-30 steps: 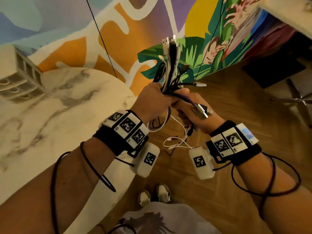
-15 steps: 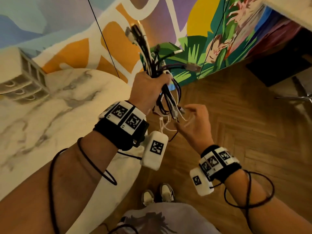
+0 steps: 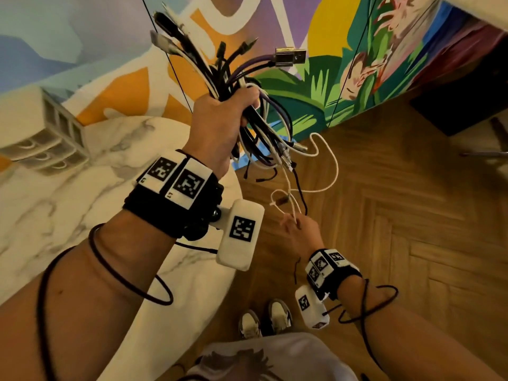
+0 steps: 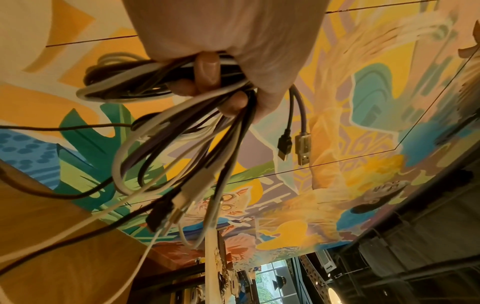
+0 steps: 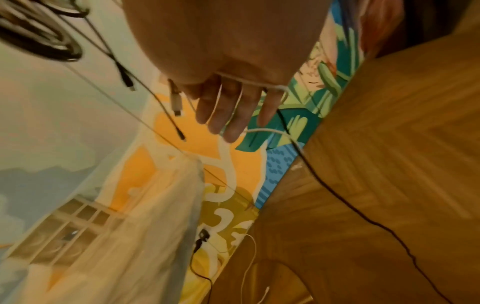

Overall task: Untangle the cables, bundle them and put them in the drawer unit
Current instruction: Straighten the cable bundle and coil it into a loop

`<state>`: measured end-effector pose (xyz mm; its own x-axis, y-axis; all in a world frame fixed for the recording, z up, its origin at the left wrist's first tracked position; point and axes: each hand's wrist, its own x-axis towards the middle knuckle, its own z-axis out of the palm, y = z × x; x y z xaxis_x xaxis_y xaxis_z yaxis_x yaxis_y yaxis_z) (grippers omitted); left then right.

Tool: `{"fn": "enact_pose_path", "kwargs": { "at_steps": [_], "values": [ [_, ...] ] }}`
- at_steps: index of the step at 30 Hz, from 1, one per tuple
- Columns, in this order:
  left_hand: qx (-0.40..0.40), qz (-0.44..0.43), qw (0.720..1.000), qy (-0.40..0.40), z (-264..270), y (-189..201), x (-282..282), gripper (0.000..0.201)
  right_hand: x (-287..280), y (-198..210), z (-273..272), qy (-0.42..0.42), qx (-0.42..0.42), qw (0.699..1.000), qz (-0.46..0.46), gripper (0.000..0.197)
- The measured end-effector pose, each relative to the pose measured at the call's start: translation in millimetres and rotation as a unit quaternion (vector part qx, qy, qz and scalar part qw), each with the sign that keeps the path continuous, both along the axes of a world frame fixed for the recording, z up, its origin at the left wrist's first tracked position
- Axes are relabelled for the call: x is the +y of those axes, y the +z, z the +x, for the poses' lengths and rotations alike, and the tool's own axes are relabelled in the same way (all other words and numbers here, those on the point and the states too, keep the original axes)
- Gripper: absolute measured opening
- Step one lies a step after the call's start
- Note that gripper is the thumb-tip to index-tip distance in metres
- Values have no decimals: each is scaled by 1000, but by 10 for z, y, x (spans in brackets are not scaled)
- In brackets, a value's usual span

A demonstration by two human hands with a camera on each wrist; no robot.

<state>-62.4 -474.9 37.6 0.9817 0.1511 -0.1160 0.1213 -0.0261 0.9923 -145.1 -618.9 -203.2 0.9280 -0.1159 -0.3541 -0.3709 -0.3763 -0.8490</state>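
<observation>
My left hand (image 3: 220,116) is raised and grips a bundle of black, white and purple cables (image 3: 220,75) in its fist; plugs stick out above it, among them a silver USB plug (image 3: 290,56). In the left wrist view the fingers (image 4: 207,70) curl round the cable loops (image 4: 166,131). A thin white cable (image 3: 330,160) hangs from the bundle down to my right hand (image 3: 298,232), which is lower, over the floor. There the fingers (image 5: 228,107) are straight, with the white cable (image 5: 267,129) threaded between them. The white drawer unit (image 3: 41,133) stands on the table at far left.
The round marble table (image 3: 82,202) lies under my left arm, with the painted wall (image 3: 343,78) behind it. Wooden parquet floor (image 3: 398,243) spreads to the right. My shoes (image 3: 264,320) are below. A dark object (image 3: 461,105) sits by the wall at right.
My left hand has lifted the bundle up and to the left. My right hand has let go of the bundle and dropped down, drawing the thin white cable out below it.
</observation>
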Motion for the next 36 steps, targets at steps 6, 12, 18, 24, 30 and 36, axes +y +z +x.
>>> {"fn": "enact_pose_path", "kwargs": {
  "at_steps": [6, 12, 18, 24, 30, 36],
  "values": [
    [-24, 36, 997, 64, 122, -14, 226, 18, -515, -400, -180, -198, 116, 968, 99, 41],
    [-44, 33, 991, 121, 252, -37, 414, 21, -1221, -968, -308, -294, 277, 913, 59, 13],
    [-58, 62, 989, 118, 275, -170, 450, 11, -1048, -785, -338, -289, 160, 944, -22, 27],
    [-31, 74, 991, 103, 262, -308, 406, 21, -407, 108, -218, 154, -17, 987, -53, 32],
    [-27, 80, 992, 93, 240, -285, 417, 10, -207, -70, -116, 454, 109, 810, -356, 27],
    [-38, 83, 991, 95, 197, -247, 469, 11, -322, -327, -246, 471, 172, 720, -480, 37]
  ]
}}
